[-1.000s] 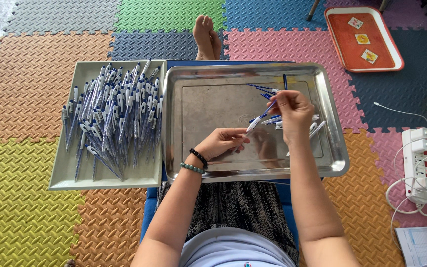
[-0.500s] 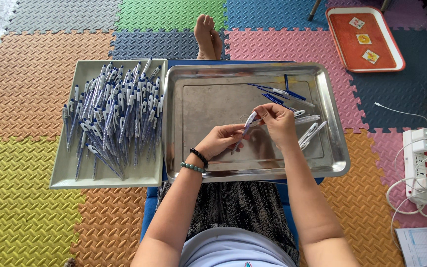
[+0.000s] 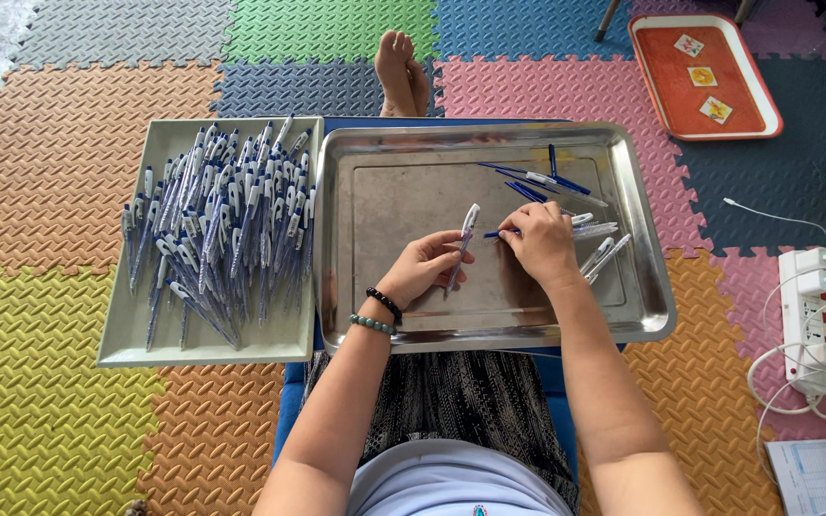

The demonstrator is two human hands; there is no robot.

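The hands have parted since half a second ago: the left hand (image 3: 421, 270) now carries the white pen barrel (image 3: 463, 244) alone, and the right hand (image 3: 539, 245) has slid back toward the loose parts on the right. Left fingers are pinched around the barrel's lower end, the barrel standing tilted over the middle of the steel tray (image 3: 375, 315). Right hand sits curled, knuckles up, fingers closed on a thin blue refill (image 3: 492, 233) poking out to the left; how tight the grip is, I cannot tell. Just beside that hand, right of centre, lie a few clear barrels (image 3: 600, 244), and above it more blue refills (image 3: 537, 182) scattered near the tray's upper edge. Left of the steel tray, touching it, the grey tray (image 3: 131, 334) is heaped with finished blue-and-white pens (image 3: 217, 229). Bare feet (image 3: 401, 72) rest at top centre on the coloured foam mats (image 3: 50, 411). Upper right, an orange tray (image 3: 714, 129); far right, a white power strip (image 3: 805, 315) with cables
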